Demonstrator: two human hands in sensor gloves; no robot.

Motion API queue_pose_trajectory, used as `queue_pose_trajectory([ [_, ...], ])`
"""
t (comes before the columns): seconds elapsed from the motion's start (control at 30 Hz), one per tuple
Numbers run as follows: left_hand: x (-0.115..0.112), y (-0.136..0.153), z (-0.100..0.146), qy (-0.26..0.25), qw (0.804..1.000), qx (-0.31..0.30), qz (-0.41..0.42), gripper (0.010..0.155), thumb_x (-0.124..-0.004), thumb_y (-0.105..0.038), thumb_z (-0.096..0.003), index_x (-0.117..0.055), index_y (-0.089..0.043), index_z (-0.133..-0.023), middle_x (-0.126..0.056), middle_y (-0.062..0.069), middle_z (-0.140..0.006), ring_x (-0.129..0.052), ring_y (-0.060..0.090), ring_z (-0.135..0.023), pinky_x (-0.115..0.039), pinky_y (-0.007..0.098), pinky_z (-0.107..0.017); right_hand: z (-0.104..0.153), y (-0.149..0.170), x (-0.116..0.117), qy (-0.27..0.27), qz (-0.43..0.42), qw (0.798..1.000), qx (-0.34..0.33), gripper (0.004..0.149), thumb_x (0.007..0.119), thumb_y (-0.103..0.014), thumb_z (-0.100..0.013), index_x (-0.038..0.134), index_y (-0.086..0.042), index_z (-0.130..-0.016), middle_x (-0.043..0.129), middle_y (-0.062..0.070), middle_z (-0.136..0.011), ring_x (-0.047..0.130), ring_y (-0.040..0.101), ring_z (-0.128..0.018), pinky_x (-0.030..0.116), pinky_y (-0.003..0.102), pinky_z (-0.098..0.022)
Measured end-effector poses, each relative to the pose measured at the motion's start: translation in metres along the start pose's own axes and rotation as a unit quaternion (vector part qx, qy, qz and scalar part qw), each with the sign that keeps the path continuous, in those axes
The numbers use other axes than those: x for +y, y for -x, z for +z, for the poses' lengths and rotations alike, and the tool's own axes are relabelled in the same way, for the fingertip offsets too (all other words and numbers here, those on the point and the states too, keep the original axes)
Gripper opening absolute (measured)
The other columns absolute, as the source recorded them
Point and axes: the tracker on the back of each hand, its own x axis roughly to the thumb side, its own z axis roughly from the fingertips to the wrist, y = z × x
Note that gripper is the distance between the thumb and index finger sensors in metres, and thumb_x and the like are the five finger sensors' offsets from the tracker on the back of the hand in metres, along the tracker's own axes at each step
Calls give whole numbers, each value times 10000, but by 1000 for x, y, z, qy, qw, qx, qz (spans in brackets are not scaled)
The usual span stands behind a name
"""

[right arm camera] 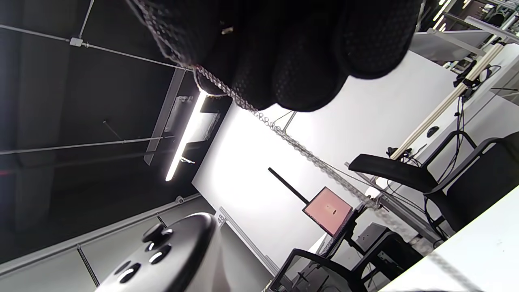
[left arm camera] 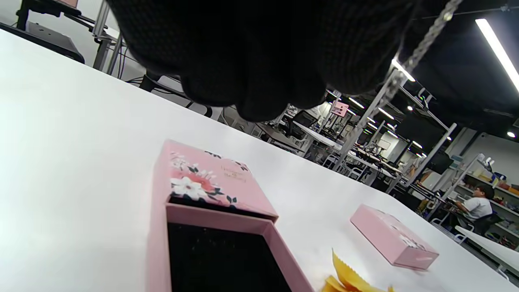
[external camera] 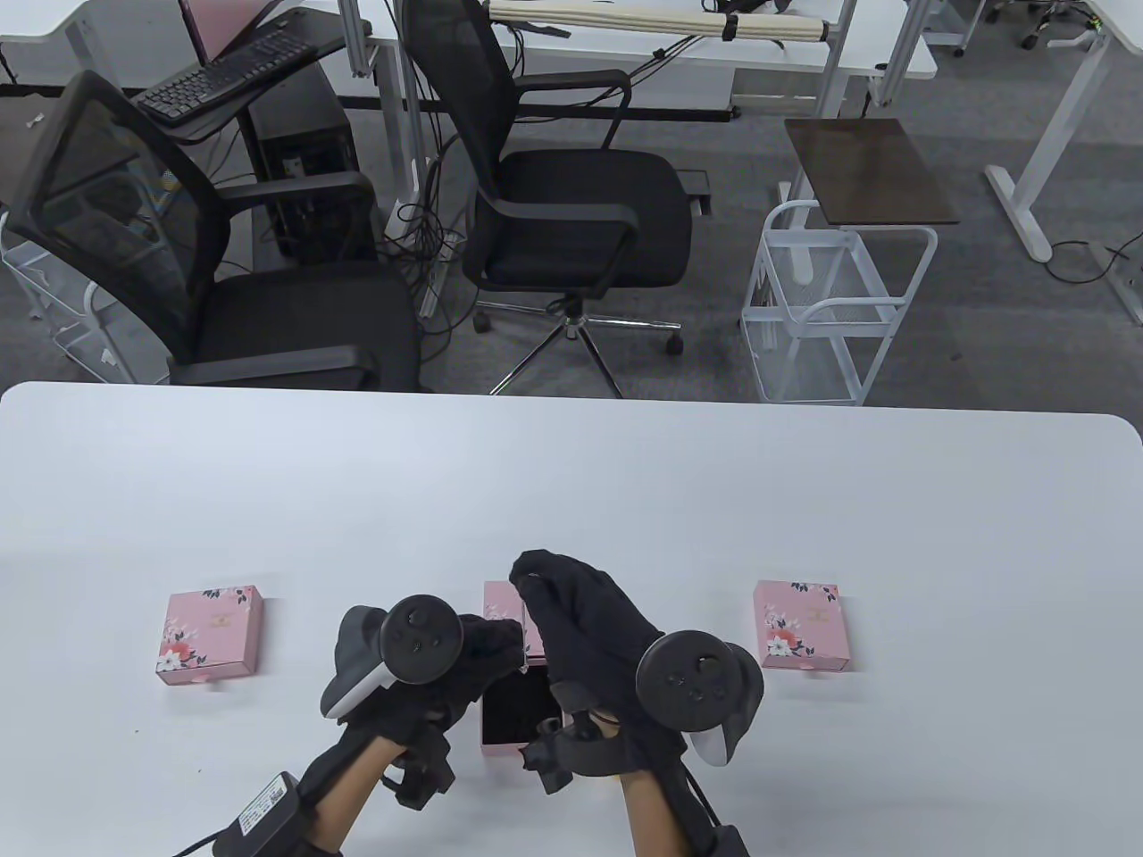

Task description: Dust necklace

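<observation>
My right hand (external camera: pixel 558 607) pinches a thin silver necklace chain (right arm camera: pixel 284 134), which hangs straight down from its fingers (right arm camera: pixel 292 61). The chain also shows in the left wrist view (left arm camera: pixel 421 44), passing beside my left hand's curled fingers (left arm camera: pixel 259 61). I cannot tell whether they touch it. My left hand (external camera: pixel 487 643) is close against the right hand, above an open pink box drawer (external camera: pixel 518 710) with an empty black lining (left arm camera: pixel 219 255). The drawer's floral sleeve (left arm camera: pixel 206 178) lies just behind it. A yellow cloth (left arm camera: pixel 348 280) lies on the table by the drawer.
Two closed pink floral boxes lie on the white table (external camera: pixel 571 482), one at the left (external camera: pixel 212 634) and one at the right (external camera: pixel 797 623). The right one also shows in the left wrist view (left arm camera: pixel 393 237). Black office chairs (external camera: pixel 571 205) stand beyond the far edge.
</observation>
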Motion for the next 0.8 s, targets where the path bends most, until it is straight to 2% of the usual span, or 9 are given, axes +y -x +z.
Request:
queue_pose_trajectory([
  [0.13,27,7,9,-61,997,0,55,492,-807,-482,-563,-837,-248,-995,-935,57,-981,-867,304,-876,-767,485,-626,-1,-1,0,-16,14,1000,-1,366,707,-306,-663,764,-121,-974,843,219,-905,860,450,-718,715,565,-591],
  [0.2,42,8,17,-103,986,-18,128,483,-774,-494,-572,-853,-247,-980,-956,58,-957,-891,296,-852,-781,478,-614,-2,0,1,-27,28,999,-1,365,709,-308,-664,767,-126,-976,835,222,-917,851,457,-732,707,571,-597],
  [0.23,48,8,20,-107,979,-35,167,490,-769,-501,-572,-853,-245,-981,-962,57,-951,-896,294,-849,-786,478,-612,-2,0,2,-29,32,999,0,367,710,-309,-664,765,-127,-978,828,225,-925,844,461,-741,703,574,-601],
  [0.3,55,4,25,-82,956,-85,268,534,-795,-517,-557,-825,-232,-1008,-950,65,-967,-889,303,-861,-780,486,-619,-2,0,4,-37,52,998,-2,369,713,-311,-664,766,-130,-982,807,236,-947,826,474,-762,692,581,-611],
  [0.37,54,-4,28,-54,946,-98,305,581,-836,-514,-536,-804,-209,-1029,-935,88,-983,-877,322,-873,-768,501,-626,-1,-2,7,-44,57,997,-6,366,716,-315,-663,768,-143,-982,779,248,-974,803,486,-787,681,585,-620],
  [0.47,49,-15,29,-54,961,-99,254,543,-860,-492,-529,-836,-209,-991,-984,69,-923,-931,284,-822,-816,468,-588,-1,-4,12,-59,57,997,-10,367,716,-322,-664,764,-158,-989,722,270,-1021,753,513,-829,658,595,-636],
  [0.57,46,-19,29,-92,959,-100,250,378,-872,-448,-531,-938,-275,-860,-1077,-7,-766,-1015,202,-693,-872,414,-503,-2,-2,13,-73,56,996,-8,372,709,-336,-668,757,-171,-997,700,280,-1043,735,525,-848,648,602,-643],
  [0.67,48,-17,28,-44,949,-120,290,372,-873,-449,-529,-952,-269,-845,-1098,-14,-717,-1035,185,-641,-885,396,-464,-4,8,12,-75,36,996,9,379,693,-340,-674,746,-159,-1003,704,279,-1042,736,524,-848,650,601,-642],
  [0.8,50,-12,26,-8,938,-126,323,375,-870,-449,-533,-952,-258,-846,-1097,-14,-706,-1033,187,-630,-883,393,-459,-7,27,12,-87,-21,995,49,376,689,-327,-677,745,-138,-997,721,274,-1025,754,517,-832,659,596,-635],
])
